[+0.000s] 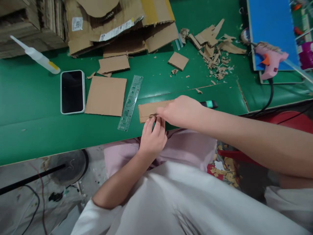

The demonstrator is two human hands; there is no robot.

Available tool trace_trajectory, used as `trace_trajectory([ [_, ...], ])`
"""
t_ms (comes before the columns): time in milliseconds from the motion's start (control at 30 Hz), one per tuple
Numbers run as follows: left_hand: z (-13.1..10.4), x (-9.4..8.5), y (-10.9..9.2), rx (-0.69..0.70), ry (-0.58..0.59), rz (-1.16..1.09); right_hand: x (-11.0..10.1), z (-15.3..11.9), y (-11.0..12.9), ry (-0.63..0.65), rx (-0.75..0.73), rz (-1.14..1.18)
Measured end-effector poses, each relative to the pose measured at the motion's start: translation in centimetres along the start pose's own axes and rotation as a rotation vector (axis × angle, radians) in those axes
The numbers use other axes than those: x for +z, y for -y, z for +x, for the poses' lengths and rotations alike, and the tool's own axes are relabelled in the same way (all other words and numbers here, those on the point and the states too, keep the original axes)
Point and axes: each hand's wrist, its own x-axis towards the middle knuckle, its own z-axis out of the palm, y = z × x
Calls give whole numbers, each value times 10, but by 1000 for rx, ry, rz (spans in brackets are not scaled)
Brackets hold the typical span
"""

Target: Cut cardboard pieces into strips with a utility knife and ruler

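Overall light: moderate, fairly even, a bit cool; looks diffuse, source out of frame.
Desk (31, 130): broad pale sheen on green, glare mild.
Cardboard pile (122, 49): dark shadow under folds and flaps.
Ruler (130, 102): outline clear, fine print too small to read.
Phone (72, 92): screen near black, pale rim stands out.
Right hand (181, 111): evenly lit, slightly soft.
Left hand (153, 135): soft shading between fingers, fingertip detail unclear.
White shirt (156, 202): bright, gentle fold shadows, weave smeared.
Floor (95, 163): dimmer below desk, small bits mushy.
Glue gun (270, 60): soft detail.
Frame edges: wide-angle stretch, right-hand clutter blurry.
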Motion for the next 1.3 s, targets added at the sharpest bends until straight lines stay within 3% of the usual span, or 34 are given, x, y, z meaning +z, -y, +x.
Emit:
trace_trajectory([
  [567,-1,-4,2,7,-54,21,-9,13,10,33,-17,30],
  [1000,-2,-2,1,-11,-60,32,-4,15,14,41,-8,12],
  [1300,-7,-4,4,-57,158,-66,6,1,-5,56,-19,-18],
])
